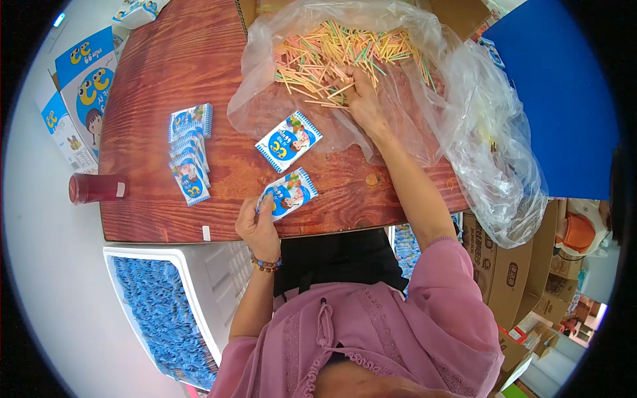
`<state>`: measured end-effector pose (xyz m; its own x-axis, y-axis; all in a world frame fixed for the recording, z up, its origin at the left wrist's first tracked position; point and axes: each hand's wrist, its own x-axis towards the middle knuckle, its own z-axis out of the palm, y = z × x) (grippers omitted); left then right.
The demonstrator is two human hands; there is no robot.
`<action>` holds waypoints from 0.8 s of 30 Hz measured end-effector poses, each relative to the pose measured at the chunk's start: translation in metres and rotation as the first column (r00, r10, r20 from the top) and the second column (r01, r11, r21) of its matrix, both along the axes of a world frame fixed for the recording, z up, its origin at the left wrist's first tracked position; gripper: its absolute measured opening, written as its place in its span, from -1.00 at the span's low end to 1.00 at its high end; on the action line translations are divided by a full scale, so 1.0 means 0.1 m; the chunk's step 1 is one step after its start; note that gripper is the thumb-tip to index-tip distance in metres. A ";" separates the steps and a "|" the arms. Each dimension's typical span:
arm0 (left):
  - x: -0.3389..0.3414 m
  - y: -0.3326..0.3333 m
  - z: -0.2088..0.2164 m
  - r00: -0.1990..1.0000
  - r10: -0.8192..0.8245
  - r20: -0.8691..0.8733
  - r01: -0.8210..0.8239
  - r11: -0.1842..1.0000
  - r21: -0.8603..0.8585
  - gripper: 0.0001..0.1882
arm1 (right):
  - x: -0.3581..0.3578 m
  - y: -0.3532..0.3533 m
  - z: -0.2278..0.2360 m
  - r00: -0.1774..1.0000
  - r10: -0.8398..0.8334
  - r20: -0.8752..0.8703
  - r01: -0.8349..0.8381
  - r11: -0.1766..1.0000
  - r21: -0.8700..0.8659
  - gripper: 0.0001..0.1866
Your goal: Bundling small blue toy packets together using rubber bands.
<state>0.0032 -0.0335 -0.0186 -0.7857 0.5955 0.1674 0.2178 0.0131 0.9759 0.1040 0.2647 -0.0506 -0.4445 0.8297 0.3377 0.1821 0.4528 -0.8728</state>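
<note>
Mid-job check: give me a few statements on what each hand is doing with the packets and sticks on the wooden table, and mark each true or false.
1. The left hand holds a small blue-and-white packet at the near table edge. True.
2. The right hand rests on a red bottle. False: it reaches into the pile of coloured sticks on the clear plastic bag; the red bottle lies off the table's left edge.
3. A second loose packet lies on the wooden table between the hands. True.
4. The stack of packets sits inside the plastic bag. False: it lies on bare wood, left of the bag.
</note>
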 end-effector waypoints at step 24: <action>-0.04 -0.04 -0.05 0.994 0.042 0.102 -0.045 0.999 0.030 -0.88 | 0.17 -0.21 0.25 0.997 0.058 -0.043 -0.059 0.997 -0.038 -0.86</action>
<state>-0.0006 -0.0372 -0.0239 -0.8248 0.5557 0.1044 0.1177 -0.0118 0.9930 0.1207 0.2432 -0.0253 -0.4790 0.8157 0.3245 0.1193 0.4267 -0.8965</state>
